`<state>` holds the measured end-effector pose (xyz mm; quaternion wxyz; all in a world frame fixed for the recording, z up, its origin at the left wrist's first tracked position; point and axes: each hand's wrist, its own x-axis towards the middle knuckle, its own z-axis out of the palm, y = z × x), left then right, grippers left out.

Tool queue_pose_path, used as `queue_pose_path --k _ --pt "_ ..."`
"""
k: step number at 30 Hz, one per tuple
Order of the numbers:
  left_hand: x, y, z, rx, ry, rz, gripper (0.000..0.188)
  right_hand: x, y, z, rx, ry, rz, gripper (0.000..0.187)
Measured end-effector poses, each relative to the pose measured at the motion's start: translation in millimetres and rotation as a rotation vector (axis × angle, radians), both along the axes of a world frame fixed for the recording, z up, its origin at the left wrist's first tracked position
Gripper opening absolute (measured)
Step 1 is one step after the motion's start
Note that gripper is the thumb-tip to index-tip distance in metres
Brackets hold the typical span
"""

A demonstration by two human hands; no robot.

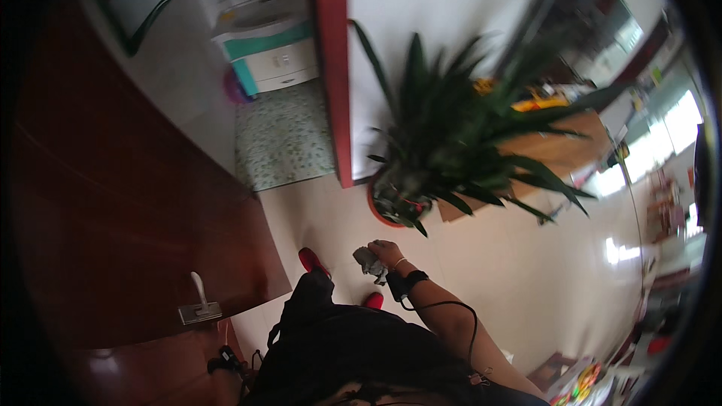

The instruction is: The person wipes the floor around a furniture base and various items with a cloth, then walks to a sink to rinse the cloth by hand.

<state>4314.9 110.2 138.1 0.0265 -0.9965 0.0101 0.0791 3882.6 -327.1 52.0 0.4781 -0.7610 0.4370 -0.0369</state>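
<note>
My right hand is closed around a crumpled grey cloth, held low in front of my body, above the pale floor. A black device with a cable is strapped to that wrist. At the lower left, beside my dark clothing, a similar black strapped device shows in shadow. My left hand cannot be made out there, and its fingers are hidden. Nearest beyond my right hand stands a potted plant with long dark green leaves. Below me, a red shoe shows on the tiles.
A dark red-brown door with a handle stands open on the left. Past its frame are a washbasin cabinet and a pebble-patterned floor. Behind the plant is a brown wooden surface. Assorted items lie at the lower right.
</note>
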Motion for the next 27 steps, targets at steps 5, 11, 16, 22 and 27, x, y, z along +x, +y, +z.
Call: queue_pose_path --k 5,11,16,22,27 --pt "15 61 -20 -0.004 -0.040 0.357 0.042 155 -33 36 0.432 -0.124 -0.060 0.039" --pt "32 87 -23 0.008 -0.049 0.539 0.041 285 -99 -4 -0.139 0.007 0.480 0.034" --pt "60 46 -36 0.013 0.033 0.529 0.041 339 -201 -30 -0.586 0.084 0.582 0.054" --pt "61 -5 -37 0.035 0.136 0.567 0.040 455 -302 -19 -0.155 0.226 0.372 0.075" --pt "114 -143 -89 -0.087 0.346 0.353 0.039 480 -474 -72 -0.069 -0.074 0.111 0.048"
